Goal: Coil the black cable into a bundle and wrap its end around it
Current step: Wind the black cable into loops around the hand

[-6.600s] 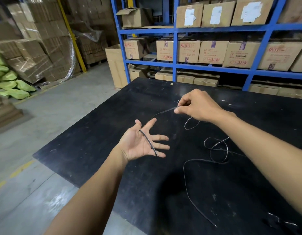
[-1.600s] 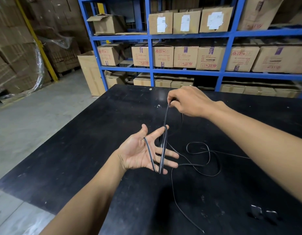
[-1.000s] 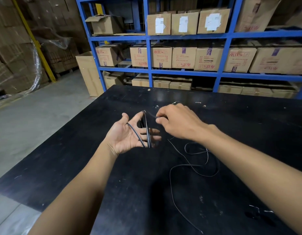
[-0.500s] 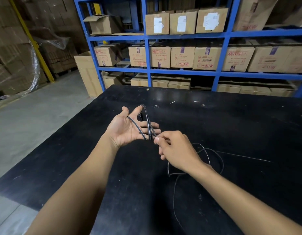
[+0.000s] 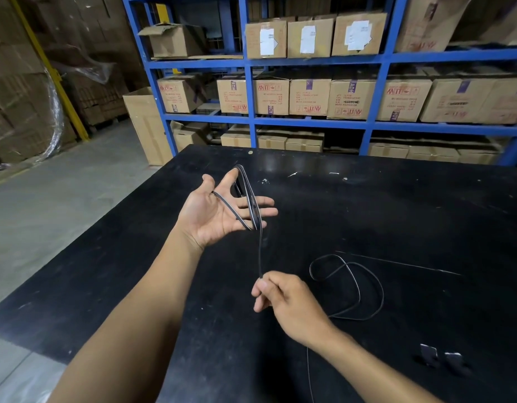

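Observation:
A thin black cable (image 5: 260,251) runs in a few turns around my left hand (image 5: 216,210), looped from the forefinger tip down across the spread fingers. That hand is held palm up above the black table (image 5: 425,216), fingers apart. From the loops one strand drops straight down to my right hand (image 5: 283,298), which pinches it between thumb and fingers, nearer to me. The slack of the cable (image 5: 359,289) lies in loose curves on the table to the right, with a straight length trailing far right.
Two small metal prongs of a plug (image 5: 440,356) lie at the table's near right. Blue shelving (image 5: 309,123) full of cardboard boxes stands behind the table. A concrete floor (image 5: 48,205) opens to the left, past the table's left edge.
My right hand has drawn down and toward me along the cable, pulling the strand taut below my left hand. One more turn sits on the left fingers than a second ago.

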The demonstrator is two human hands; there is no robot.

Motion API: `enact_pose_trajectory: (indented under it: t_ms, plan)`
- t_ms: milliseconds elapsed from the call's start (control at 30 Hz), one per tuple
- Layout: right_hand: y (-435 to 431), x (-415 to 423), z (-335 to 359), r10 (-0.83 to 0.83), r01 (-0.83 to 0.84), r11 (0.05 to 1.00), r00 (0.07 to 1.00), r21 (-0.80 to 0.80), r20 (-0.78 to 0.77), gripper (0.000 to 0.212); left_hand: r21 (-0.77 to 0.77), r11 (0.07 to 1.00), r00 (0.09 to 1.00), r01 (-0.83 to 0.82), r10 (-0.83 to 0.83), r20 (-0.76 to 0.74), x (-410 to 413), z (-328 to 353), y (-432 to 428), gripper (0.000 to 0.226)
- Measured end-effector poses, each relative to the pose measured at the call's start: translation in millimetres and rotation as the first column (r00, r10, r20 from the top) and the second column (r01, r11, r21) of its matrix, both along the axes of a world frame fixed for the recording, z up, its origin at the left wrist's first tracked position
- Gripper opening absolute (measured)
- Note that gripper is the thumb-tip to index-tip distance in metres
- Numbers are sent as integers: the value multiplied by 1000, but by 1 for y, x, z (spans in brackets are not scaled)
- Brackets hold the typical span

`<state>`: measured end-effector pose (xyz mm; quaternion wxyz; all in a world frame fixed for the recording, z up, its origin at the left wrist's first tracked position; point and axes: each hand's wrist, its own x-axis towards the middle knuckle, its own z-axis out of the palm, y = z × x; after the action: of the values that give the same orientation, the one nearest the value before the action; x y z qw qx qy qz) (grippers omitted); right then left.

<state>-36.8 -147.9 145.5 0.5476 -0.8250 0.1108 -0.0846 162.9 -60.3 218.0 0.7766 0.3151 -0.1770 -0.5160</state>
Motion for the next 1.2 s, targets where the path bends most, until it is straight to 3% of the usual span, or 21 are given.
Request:
enact_pose_trajectory:
  t_ms: [167,333,467,533,667,867,1200]
  plan:
    - [-7,12,-13,64,-69,993,996,-99,-57,26,-96,978,981,183,-188,-49,-10,1,4,66]
    - [-39,39,-2,52,-90,949,990,-303,-129,25,-125,922,929,367,-370,-3,-25,2,14,67]
    - [-70,59,24,49,-137,860,981,-491,-189,16,-66,883,884,465,-461,76,-38,2,21,67]
    - [-85,67,43,23,-113,815,986,-568,-164,24,-11,866,863,500,-497,90,-42,-1,22,66]
    - [-94,81,85,26,-101,735,992,-671,-121,8,77,857,851,509,-515,100,-45,-12,22,65]
    - [-97,91,125,37,-112,611,993,-784,-113,10,150,849,848,507,-522,91,-45,-19,18,61]
    - [-78,83,145,-29,-12,627,999,-779,-38,10,282,885,908,370,-409,91,-35,-32,13,67]
